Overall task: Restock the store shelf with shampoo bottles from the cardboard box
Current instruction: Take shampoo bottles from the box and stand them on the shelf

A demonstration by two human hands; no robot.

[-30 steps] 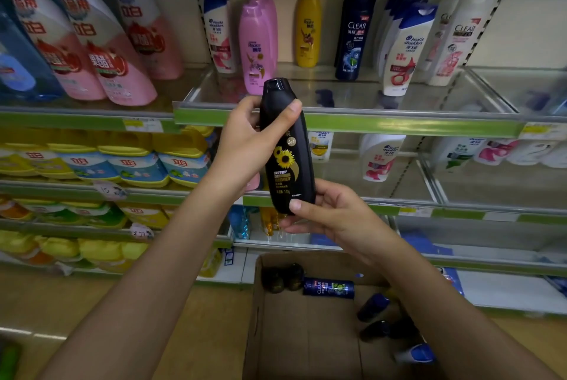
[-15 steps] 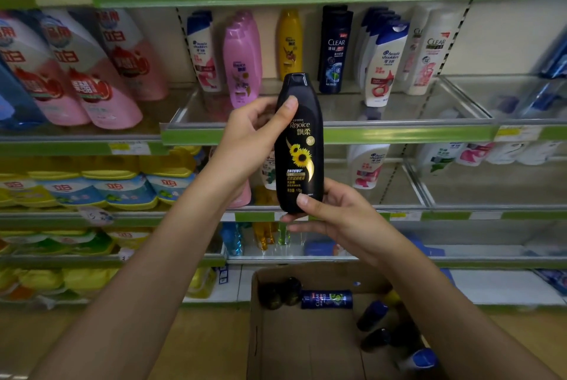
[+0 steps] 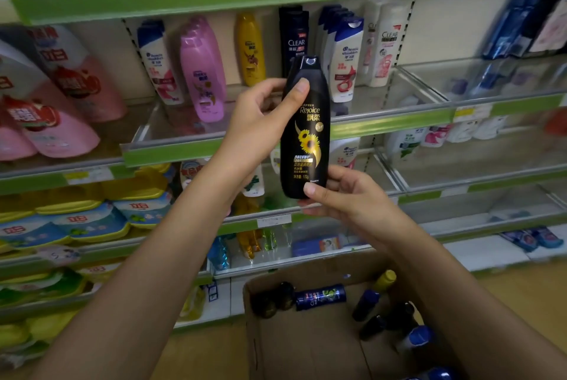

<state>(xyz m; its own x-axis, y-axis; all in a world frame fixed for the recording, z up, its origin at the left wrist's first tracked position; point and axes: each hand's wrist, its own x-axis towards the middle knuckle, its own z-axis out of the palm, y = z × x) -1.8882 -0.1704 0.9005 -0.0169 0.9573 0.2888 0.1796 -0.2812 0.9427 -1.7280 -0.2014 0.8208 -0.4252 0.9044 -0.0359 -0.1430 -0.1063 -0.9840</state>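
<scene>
Left thumb: my left thumb (image 3: 302,86) presses the front of the bottle (image 3: 306,146) just under its neck, the other fingers curled round behind it; my left hand (image 3: 260,121) grips the upper half.
Right fingers: my right thumb (image 3: 310,188) pinches the bottom front edge and the fingers cup the base from below; my right hand (image 3: 343,195) holds it up.
Bottle: black, sunflower label, upright with the cap on top, in the air in front of the shelf's green front edge (image 3: 383,126), not on any shelf yet.
Change: over the last second I raise it and turn it, so the label now faces me squarely; the cap now reaches level with the bottles standing at the back of the shelf (image 3: 408,94).
Meaning: I judge the label check done and the bottle ready to go over the front edge; the bare stretch near the middle of the front edge looks like the place.
Box: the cardboard box (image 3: 276,333) sits below my arms, with several bottles lying along its far wall and right side, so more trips remain.
</scene>
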